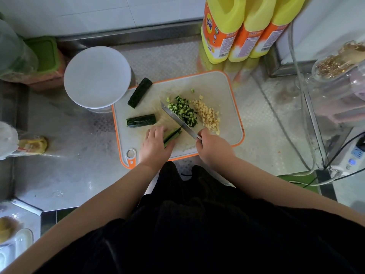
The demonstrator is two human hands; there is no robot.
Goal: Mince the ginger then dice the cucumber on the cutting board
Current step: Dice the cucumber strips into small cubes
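From the head view, your left hand [156, 144] lies on the board [223, 89], its fingers curled over a bundle of cucumber strips [172, 136] and pinning them down. Your right hand [212, 146] is clenched around the handle of the knife [178, 120], whose blade slants up and to the left across the board, its edge just past the free ends of the strips. Right behind the blade sits the heap of diced cucumber [184, 112], and touching that heap on its right is the pale minced ginger [208, 116]. Two uncut cucumber pieces remain: one [141, 121] lies flat on the board's left part, near your left hand; the other [139, 92] rests at the board's far left corner, partly over the edge, just beside a white bowl [96, 77]. The board sits on the steel table [65, 155]. Three yellow bottles [245, 26] stand behind it.
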